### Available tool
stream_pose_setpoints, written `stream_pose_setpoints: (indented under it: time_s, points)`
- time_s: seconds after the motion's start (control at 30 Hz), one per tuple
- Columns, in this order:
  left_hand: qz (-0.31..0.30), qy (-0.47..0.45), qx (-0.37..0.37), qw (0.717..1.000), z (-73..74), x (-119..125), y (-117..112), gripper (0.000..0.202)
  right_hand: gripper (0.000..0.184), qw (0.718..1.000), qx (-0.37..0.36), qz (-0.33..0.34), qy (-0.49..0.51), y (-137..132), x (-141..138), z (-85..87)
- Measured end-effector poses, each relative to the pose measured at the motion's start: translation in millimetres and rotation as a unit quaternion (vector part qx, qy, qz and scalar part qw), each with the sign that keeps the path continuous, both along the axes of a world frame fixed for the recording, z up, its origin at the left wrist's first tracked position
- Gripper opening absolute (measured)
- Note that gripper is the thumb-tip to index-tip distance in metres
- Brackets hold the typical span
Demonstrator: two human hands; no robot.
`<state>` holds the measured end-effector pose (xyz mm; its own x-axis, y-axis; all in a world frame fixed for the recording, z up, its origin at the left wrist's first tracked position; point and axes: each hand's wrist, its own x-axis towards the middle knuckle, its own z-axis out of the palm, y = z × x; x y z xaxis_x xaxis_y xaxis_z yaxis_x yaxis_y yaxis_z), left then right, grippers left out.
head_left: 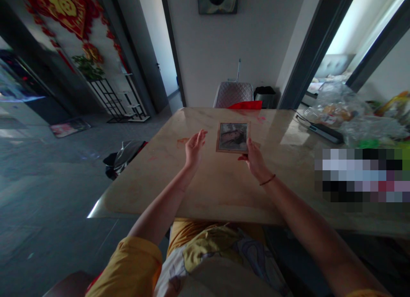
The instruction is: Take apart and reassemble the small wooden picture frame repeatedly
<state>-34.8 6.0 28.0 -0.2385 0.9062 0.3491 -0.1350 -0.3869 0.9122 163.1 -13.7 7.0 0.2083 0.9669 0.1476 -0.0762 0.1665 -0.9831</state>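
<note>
A small picture in a wooden frame lies on the beige marble table in front of me. My right hand grips the frame's lower right corner between thumb and fingers. My left hand hovers open just left of the frame, fingers stretched out, not touching it. A thin band circles my right wrist.
Clear plastic bags with food and a dark flat device sit on the table's right side. A padded chair with red cloth stands at the far edge. A dark bundle lies left of the table. A plant stand is against the left wall.
</note>
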Motion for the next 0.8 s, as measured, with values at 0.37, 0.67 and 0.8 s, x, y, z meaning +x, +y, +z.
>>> stream_pose_setpoints:
  time_s: [0.37,0.67,0.8]
  points:
    - [-0.291,-0.087,-0.151,0.941,12.4,-5.2,-11.1,0.083,0.034,0.796,0.317,0.063,-0.511,-17.1,-9.7,1.7]
    - [-0.27,-0.139,-0.15,0.941,2.7,-12.0,-4.7,0.091,0.041,0.821,0.334,0.057,-0.459,-16.7,-1.9,-3.7]
    - [-0.299,-0.167,-0.15,0.928,6.1,-11.5,-7.0,0.095,0.042,0.85,0.312,0.033,-0.423,-20.0,-6.8,-3.9]
